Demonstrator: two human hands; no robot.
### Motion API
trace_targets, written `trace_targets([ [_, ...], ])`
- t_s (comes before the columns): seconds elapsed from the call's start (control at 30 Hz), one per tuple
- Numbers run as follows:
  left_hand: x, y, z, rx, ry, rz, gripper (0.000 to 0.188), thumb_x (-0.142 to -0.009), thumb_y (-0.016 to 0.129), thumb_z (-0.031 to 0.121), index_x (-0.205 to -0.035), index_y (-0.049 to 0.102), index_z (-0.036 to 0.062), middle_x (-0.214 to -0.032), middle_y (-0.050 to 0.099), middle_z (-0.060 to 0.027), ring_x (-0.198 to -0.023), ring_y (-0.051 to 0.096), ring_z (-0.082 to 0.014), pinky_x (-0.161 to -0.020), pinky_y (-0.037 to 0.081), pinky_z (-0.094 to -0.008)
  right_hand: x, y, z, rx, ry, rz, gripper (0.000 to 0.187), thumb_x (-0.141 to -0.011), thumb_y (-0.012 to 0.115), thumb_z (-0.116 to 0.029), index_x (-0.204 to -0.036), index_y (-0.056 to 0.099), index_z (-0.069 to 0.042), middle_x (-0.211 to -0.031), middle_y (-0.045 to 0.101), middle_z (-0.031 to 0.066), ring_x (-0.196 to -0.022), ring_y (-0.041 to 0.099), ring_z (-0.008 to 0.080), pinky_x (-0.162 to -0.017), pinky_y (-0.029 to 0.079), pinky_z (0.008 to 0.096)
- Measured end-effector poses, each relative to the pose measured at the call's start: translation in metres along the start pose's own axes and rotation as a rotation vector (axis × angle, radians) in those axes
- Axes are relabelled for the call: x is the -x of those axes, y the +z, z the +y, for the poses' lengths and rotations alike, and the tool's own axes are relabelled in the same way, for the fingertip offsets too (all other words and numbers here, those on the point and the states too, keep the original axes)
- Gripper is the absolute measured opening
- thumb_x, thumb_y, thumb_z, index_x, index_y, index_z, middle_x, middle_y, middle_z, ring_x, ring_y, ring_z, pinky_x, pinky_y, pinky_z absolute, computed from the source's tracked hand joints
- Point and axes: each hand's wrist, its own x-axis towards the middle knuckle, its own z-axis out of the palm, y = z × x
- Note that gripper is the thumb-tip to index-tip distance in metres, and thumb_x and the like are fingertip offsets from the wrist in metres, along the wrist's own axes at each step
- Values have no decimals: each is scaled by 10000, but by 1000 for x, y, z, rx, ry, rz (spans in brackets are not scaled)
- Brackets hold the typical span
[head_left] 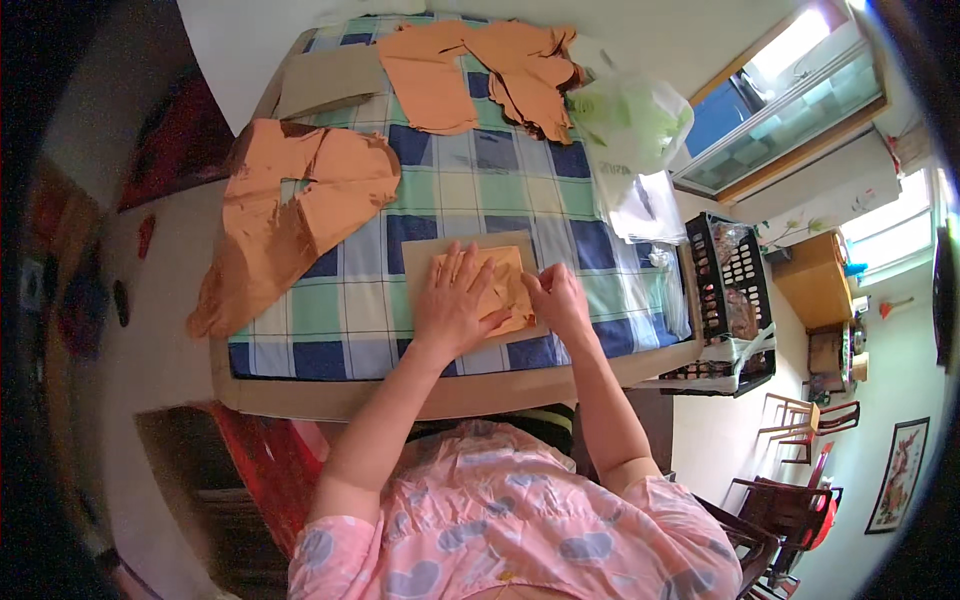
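A small orange sheet [510, 290], creased and folded over, lies on a tan cardboard piece [418, 258] near the front of the table. My left hand [455, 305] rests flat on the sheet with its fingers spread. At the right edge of the sheet and cardboard, my right hand [562, 300] is closed, its fingers curled and the thumb side toward the sheet. Whatever those fingers pinch is hidden. To the left, a large orange sheet [325, 195] with a small hole spreads over the table. More cut orange sheets [430, 85] lie along the far side.
A checked cloth [460, 190] covers the table. Another cardboard piece [330, 80] lies at the far left. On the right are a clear plastic bag [630, 120] and white papers [648, 205]. Black plastic crates [735, 275] stand beyond the right edge. Chairs [790, 500] stand further right.
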Motion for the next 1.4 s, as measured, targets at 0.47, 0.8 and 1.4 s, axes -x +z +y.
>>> trace_targets([
  [0.47,0,3,-7,-34,0,16,768,-823,592,606,-1404,456,123,-1521,312,-158,-1431,239,-332,-1163,176,-501,5,2,-15,-432,161,-151,383,-835,731,-299,-958,640,53,-786,682,189,-647,638,260,-629,506,405],
  [0.8,-16,5,-23,277,19,37,606,-913,554,410,-1430,417,124,-1521,312,-157,-1422,258,-343,-1155,215,-491,15,13,23,-636,125,-123,260,-854,708,-229,-829,650,23,-664,620,7,-556,499,61,-481,379,266],
  [1.4,-67,-4,-13,-243,247,76,104,-831,558,123,-895,606,58,-883,592,-92,-870,600,-285,-746,509,-414,68,-71,127,-831,342,84,194,-877,700,-190,-776,600,-58,-647,560,-32,-486,431,40,-409,298,225],
])
